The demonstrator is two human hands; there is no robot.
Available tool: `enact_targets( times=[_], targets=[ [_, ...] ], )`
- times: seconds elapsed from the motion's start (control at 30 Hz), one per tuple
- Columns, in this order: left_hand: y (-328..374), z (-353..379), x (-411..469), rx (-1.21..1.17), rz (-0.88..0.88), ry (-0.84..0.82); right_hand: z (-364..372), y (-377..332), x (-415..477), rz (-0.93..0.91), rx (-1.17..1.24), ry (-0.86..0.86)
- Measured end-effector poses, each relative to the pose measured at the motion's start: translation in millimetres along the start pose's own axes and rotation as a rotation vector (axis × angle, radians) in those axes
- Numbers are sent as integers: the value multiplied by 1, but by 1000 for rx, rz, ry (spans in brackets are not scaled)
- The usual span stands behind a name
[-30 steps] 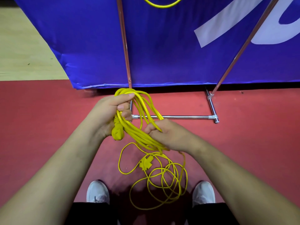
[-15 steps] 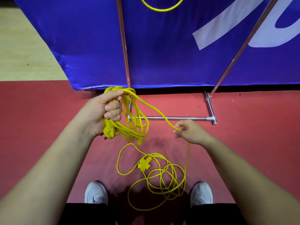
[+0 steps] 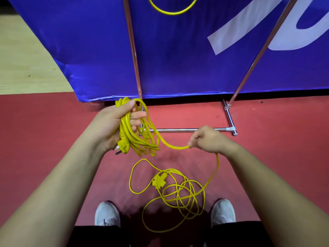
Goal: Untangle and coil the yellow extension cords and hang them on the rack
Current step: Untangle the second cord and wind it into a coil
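The yellow cord is partly gathered into a bundle of loops held in the left hand. The fingers curl around the bundle, and the plug hangs below the palm with its metal prongs showing. One strand swings out of the bundle to the right hand, which pinches it between curled fingers. From there the strand drops to a loose tangle lying on the red floor between the person's white shoes — the socket end rests at the tangle's upper left. Just beyond the hands stands the rack, its chrome base bar flat on the floor and its thin posts rising in front of a blue banner. At the top edge a second yellow loop hangs against the banner — only its lower curve shows. A pale wooden floor fills the upper left corner.
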State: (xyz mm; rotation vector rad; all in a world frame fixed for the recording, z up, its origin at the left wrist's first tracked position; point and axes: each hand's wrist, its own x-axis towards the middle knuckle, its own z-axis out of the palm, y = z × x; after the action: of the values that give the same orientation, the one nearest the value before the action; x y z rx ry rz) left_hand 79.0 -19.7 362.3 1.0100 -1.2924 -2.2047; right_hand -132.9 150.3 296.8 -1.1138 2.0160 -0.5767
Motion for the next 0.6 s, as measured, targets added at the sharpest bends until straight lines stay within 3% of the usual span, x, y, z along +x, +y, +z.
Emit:
enact_targets(
  times=[0.07,0.17,0.23,0.37,0.5,0.6],
  targets=[
    [-9,6,-1,188,48,1,-5,-21,-14,-52,15,-265],
    [-24,17,-5,440,2,-117,-5,-46,-27,-205,304,-511],
    [-31,25,-10,418,-68,-215,-3,-57,-27,-258,532,-460],
    [-25,29,-16,240,-96,-288,-4,-58,-16,-201,818,-184],
    [-14,27,-12,-91,-181,-313,-12,-35,-16,-198,624,-87],
    [-12,26,-10,-28,-141,-272,-12,-24,-16,-162,597,-17]
  ],
)
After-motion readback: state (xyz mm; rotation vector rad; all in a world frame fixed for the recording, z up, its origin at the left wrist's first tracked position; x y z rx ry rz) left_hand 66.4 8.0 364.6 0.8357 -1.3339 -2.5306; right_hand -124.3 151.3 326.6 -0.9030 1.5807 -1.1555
